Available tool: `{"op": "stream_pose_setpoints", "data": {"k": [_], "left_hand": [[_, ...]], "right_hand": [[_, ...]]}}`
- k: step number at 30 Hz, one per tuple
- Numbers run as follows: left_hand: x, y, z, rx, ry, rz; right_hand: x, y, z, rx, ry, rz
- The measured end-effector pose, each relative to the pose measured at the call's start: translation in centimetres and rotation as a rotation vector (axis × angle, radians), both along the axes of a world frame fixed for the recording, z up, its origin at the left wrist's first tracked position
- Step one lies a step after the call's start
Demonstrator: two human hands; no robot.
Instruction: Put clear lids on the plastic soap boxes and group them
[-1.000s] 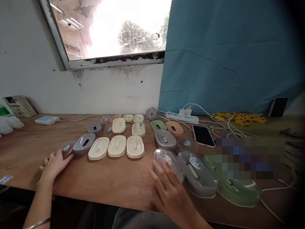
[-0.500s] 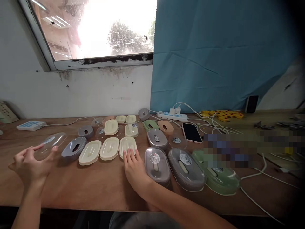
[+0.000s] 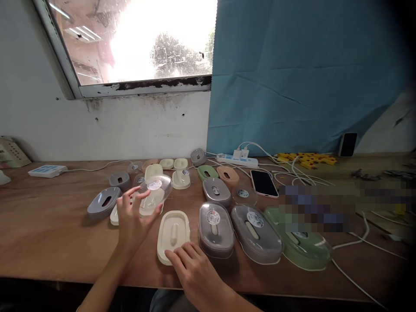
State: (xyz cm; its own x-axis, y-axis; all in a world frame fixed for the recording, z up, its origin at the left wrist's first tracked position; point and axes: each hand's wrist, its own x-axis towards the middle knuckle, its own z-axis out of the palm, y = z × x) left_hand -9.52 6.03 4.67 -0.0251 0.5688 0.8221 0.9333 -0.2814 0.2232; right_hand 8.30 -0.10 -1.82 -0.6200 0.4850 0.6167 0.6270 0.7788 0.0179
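My left hand (image 3: 133, 219) holds a clear oval plastic lid (image 3: 155, 193) with a round sticker, raised above the row of cream oval trays (image 3: 150, 207). My right hand (image 3: 195, 271) rests with fingers pressed on the near end of a cream oval tray (image 3: 174, 232) that lies close to the table's front edge. Right of it stand two grey trays with clear lids (image 3: 216, 228) (image 3: 256, 232) and a green lidded one (image 3: 300, 247). A grey tray (image 3: 104, 202) without a lid sits at the left.
Further back lie several small cream, grey, green and peach trays (image 3: 214, 189). A phone (image 3: 264, 183), a white power strip (image 3: 237, 160), cables and yellow parts (image 3: 305, 159) occupy the right. Another power strip (image 3: 47, 170) sits far left. The wooden table (image 3: 48, 234) meets a wall and window.
My left hand carried the clear lid from the far left to over the cream trays. My right hand pulled one cream tray toward the front edge.
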Motion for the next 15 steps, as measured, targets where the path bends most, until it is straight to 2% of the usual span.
{"op": "stream_pose_setpoints", "data": {"k": [4,9,12,15], "left_hand": [[0.1,-1.1,-2.3,-0.124,0.061,-0.033],[-2.4,-3.0,-5.2,-0.423,0.068,0.082],[-3.5,-3.2,-5.0,-0.521,0.09,0.108],[-5.5,-1.9,-3.4,-0.518,0.087,0.193]], "right_hand": [[1.3,-0.6,-0.2,-0.065,0.052,0.08],[2.2,-0.7,0.1,-0.14,0.045,0.122],[2.4,-0.7,0.4,-0.155,0.071,0.121],[2.4,-0.8,0.4,-0.153,0.101,0.123]]}}
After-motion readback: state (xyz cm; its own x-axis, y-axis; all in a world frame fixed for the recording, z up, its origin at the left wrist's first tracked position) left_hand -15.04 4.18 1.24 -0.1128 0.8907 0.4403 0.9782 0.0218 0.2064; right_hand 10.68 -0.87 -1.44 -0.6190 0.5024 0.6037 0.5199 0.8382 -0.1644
